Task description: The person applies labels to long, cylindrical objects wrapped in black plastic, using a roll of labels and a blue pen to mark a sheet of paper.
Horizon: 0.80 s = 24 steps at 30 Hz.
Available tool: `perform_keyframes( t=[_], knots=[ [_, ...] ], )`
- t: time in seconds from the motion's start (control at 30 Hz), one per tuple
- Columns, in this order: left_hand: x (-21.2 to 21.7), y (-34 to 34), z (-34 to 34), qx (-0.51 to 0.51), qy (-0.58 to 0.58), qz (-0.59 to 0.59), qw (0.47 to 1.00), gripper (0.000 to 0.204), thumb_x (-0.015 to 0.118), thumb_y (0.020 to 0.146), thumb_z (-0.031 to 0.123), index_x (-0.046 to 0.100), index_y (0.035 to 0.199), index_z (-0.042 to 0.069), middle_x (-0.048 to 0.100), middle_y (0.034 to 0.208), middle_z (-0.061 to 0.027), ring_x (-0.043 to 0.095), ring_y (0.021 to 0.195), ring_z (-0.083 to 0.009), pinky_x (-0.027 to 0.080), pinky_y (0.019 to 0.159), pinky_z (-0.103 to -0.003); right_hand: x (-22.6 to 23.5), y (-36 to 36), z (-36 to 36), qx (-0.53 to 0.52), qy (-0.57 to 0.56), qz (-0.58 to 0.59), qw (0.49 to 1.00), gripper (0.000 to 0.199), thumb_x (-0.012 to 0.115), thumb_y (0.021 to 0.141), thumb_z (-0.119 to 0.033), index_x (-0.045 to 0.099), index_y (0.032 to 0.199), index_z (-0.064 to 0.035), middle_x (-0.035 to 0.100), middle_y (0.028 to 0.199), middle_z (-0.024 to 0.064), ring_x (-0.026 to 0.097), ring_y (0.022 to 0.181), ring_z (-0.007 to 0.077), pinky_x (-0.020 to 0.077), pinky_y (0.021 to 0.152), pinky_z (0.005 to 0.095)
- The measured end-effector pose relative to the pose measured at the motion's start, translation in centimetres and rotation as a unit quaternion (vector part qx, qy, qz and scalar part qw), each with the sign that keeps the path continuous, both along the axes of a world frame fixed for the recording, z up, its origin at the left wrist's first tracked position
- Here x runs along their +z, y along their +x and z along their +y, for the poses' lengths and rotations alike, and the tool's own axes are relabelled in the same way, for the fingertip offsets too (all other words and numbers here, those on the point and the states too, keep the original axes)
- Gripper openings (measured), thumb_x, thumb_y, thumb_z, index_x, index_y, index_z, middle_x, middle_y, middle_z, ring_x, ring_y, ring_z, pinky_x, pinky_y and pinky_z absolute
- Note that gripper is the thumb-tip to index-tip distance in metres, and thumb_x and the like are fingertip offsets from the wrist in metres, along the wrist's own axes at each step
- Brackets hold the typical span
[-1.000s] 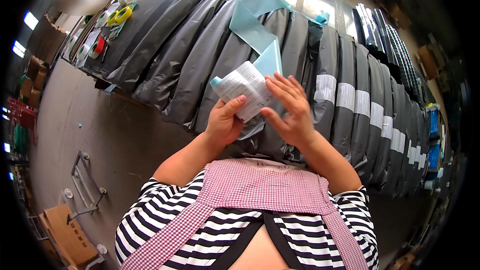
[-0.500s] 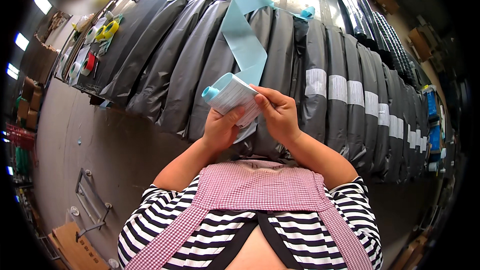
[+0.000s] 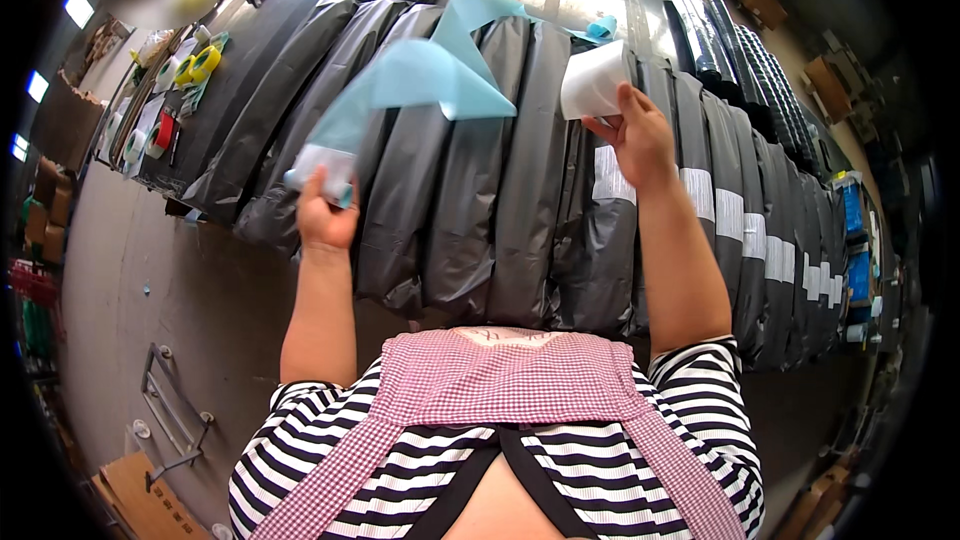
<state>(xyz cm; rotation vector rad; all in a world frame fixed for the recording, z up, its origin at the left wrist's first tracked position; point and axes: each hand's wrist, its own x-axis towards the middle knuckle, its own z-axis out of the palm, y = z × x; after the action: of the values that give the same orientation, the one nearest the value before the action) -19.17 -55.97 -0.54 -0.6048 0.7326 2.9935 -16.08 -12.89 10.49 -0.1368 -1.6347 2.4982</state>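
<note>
1. White label [image 3: 592,82]: lower right edge pinched by right hand [image 3: 643,130], over the grey bundles; contact with them unclear.
2. Left hand [image 3: 327,218]: gripping a label roll [image 3: 327,161], blurred, well apart from the right.
3. Blue strip [image 3: 410,75]: loops from roll across bundles.
4. Grey bundles [image 3: 462,220]: side by side on counter [image 3: 258,62].
5. Tape rolls [image 3: 205,63]: counter's left end.

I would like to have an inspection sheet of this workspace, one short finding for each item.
Surface: dark table bearing a row of grey wrapped bundles.
Job's things: light-blue strip stretching over the bundles; curled white sheet.
Clutter: red tape roll among other rolls, table's left end.
Grippers: bare left hand holds the strip, blurred there; right hand holds the sheet.
Cables: nothing seen.
Surroundings: cardboard box, lower left.
</note>
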Motion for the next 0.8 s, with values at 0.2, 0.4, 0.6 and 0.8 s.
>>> perform_keyframes(
  t=[0.2,0.4,0.6,0.8],
  knots=[
    [0.6,-1.1,0.0,0.05,0.001,0.053,0.997,0.039,0.066,0.093,0.011,0.053,0.129,0.006,0.063,0.12,-0.0092,0.063,0.108,-0.0265,0.054,0.094,-0.044,-8.3,2.4,-2.8,-0.062,0.587,0.215,0.779,0.033,0.072,0.086,-0.005,0.071,0.119,-0.0096,0.063,0.133,0.0149,0.054,0.131,0.032,0.0467,0.106,0.0384],
    [-1.3,-0.4,2.7,0.019,-0.049,0.053,0.997,0.045,0.066,0.094,0.013,0.048,0.135,0.007,0.061,0.124,-0.0074,0.061,0.111,-0.0257,0.053,0.094,-0.042,-10.7,2.6,-1.9,0.001,0.639,0.188,0.746,0.033,0.073,0.086,-0.012,0.071,0.119,-0.0103,0.061,0.136,0.0108,0.052,0.133,0.0298,0.0464,0.106,0.0386],
    [-1.3,-0.4,2.3,-0.027,-0.055,0.07,0.996,0.04,0.065,0.095,0.014,0.051,0.132,0.006,0.062,0.121,-0.0081,0.062,0.109,-0.0248,0.053,0.094,-0.041,-9.2,3.3,-0.8,0.111,0.616,0.15,0.766,0.04,0.072,0.088,-0.016,0.067,0.127,-0.0124,0.052,0.146,0.0094,0.044,0.139,0.0277,0.0371,0.115,0.0404],
    [-1.9,0.1,2.0,-0.018,-0.078,0.082,0.993,0.046,0.064,0.095,0.013,0.047,0.137,0.005,0.06,0.124,-0.0079,0.061,0.112,-0.0246,0.051,0.095,-0.039,-4.2,3.8,-5.2,0.112,0.628,-0.091,0.765,0.042,0.055,0.097,-0.024,0.058,0.135,-0.006,0.054,0.144,0.0148,0.047,0.136,0.0314,0.0318,0.113,0.0576]
  ],
)
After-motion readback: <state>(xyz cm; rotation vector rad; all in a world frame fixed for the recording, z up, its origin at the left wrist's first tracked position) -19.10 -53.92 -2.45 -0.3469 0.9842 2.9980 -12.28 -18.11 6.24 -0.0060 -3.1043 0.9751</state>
